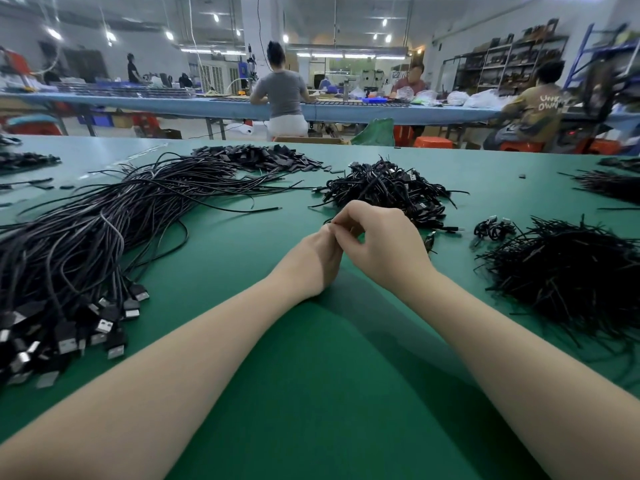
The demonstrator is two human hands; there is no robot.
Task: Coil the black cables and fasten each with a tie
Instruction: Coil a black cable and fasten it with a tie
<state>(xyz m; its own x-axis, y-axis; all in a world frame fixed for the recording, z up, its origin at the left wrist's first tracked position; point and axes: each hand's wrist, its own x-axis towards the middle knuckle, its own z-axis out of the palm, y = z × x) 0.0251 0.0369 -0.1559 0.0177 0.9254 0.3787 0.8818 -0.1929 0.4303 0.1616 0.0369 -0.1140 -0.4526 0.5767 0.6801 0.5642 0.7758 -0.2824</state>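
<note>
long loose black USB cables point(79, 237) heaped far left on green table mat point(311, 375) | left hand point(317, 261) and right hand point(381, 244) meet mid-table, fingertips pinched together, held item hidden | coiled black cable bundles point(388, 192) behind hands | black twist ties point(568, 275) piled right

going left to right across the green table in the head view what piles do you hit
loose uncoiled USB cables → left hand → right hand → heap of black ties

Two hands point(346, 247), perhaps five black cable heaps point(86, 230).
</note>
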